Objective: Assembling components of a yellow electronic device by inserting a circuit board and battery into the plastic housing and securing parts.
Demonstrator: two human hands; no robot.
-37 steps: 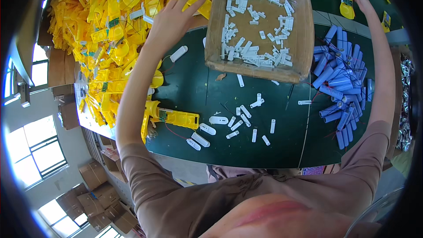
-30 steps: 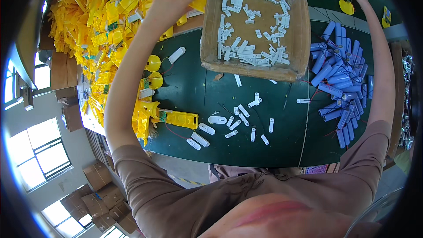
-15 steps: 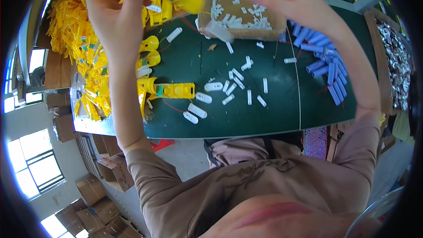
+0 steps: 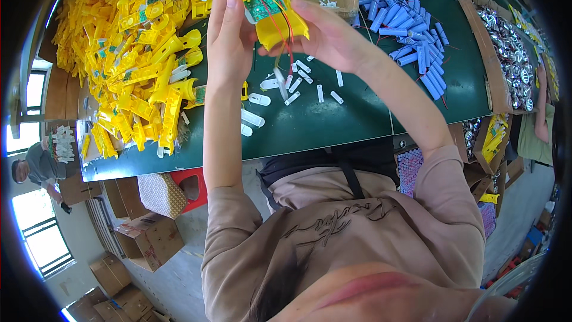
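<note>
A yellow plastic housing (image 4: 274,33) is held up over the green table, its hollow inside showing a green circuit board (image 4: 260,7). My left hand (image 4: 229,39) grips its left side, thumb upright along the edge. On the other side, my right hand (image 4: 330,36) is closed round the lower right edge, with some fingers hidden behind the housing. Red and dark wires hang from the board, and a blurred white piece (image 4: 281,83) dangles below. Small white strips (image 4: 304,76) and white oval covers (image 4: 259,99) lie on the table beneath the hands.
A large heap of yellow housings (image 4: 140,53) covers the table's left. Blue cylindrical cells (image 4: 411,30) are piled at right, beyond a cardboard box (image 4: 342,0) of white strips. Shiny silver reflectors (image 4: 506,53) fill a box farther right. Another person (image 4: 42,167) is at far left.
My hands have come together on the housing, which has turned to show its board and wires. My right hand has left the space above the strip box. The whole view has shifted.
</note>
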